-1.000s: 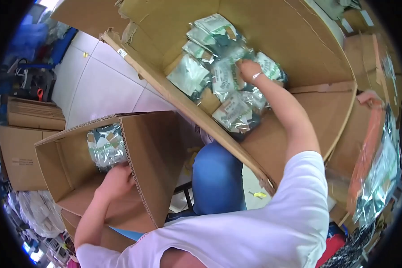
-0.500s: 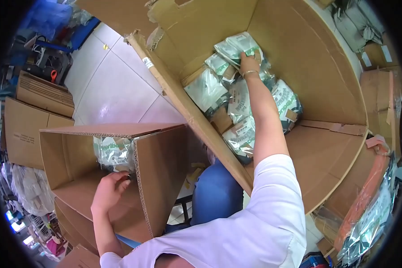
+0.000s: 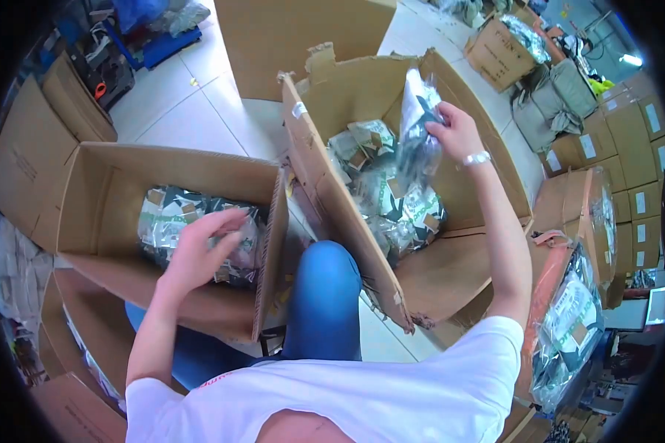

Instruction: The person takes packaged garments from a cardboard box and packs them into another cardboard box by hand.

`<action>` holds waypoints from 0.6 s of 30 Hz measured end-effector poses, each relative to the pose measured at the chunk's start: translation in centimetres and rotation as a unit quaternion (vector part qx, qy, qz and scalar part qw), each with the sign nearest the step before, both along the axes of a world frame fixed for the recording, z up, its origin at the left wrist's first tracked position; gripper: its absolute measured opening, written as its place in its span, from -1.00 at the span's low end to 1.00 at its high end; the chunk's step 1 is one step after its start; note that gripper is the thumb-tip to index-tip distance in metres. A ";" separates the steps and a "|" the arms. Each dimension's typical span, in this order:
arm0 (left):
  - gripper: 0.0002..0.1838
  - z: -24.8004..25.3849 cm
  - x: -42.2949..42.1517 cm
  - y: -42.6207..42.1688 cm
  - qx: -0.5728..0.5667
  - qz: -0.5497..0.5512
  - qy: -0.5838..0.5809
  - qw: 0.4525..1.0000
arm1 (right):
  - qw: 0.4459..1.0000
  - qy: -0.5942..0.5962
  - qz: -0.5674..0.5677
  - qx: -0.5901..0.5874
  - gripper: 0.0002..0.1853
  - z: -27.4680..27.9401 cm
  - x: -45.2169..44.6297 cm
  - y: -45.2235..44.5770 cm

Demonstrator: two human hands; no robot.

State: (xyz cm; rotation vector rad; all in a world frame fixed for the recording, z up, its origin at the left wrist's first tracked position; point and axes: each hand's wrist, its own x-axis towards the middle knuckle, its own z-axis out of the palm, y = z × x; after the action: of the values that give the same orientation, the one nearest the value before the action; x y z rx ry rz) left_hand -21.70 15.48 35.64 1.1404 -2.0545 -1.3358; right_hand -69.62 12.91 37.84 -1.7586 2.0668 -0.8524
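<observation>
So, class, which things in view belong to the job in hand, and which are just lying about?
In the job:
right hand, holding a plastic packet at the torn box
packets in that box
left hand, over more packets in the left box

Lying about, it seems:
stacked boxes, far right
grey bundle
printed box beyond the torn one

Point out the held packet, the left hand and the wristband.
Held packet (image 3: 416, 129): head view, middle of its wrapping.
Left hand (image 3: 194, 250): head view, its back.
Wristband (image 3: 477, 159): head view, its outer side.
</observation>
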 end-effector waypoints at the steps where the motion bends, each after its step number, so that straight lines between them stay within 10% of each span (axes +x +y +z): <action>1: -0.48 0.8 -0.8 0.8 0.029 -0.006 0.086 0.996 | 0.988 0.117 0.065 -0.082 -0.82 2.7 2.7 2.2; 4: -0.15 3.1 -4.4 3.8 0.144 -0.017 0.342 0.928 | 0.947 0.219 0.179 -0.154 -0.80 9.6 13.6 9.4; 9: -0.35 2.0 -5.2 8.7 0.362 0.089 0.542 0.753 | 0.826 0.400 0.360 -0.166 -0.82 7.7 27.1 18.2; 13: -0.46 -1.7 -0.2 12.4 0.284 0.180 0.553 0.762 | 0.806 0.331 0.468 -0.144 -0.73 4.0 30.9 19.3; 15: -0.44 -1.9 2.1 13.8 0.288 0.206 0.561 0.748 | 0.843 0.099 0.517 -0.114 -0.55 5.7 31.3 19.2; 18: -0.39 -1.1 5.7 14.7 0.237 0.165 0.470 0.834 | 0.900 0.179 0.278 -0.283 -0.36 7.4 30.3 18.1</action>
State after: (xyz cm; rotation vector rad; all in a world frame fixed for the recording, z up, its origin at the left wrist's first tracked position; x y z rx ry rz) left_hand -16.02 30.23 34.52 0.6991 -0.8053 -1.7695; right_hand -39.35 30.97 45.24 -2.8109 1.3970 -1.0638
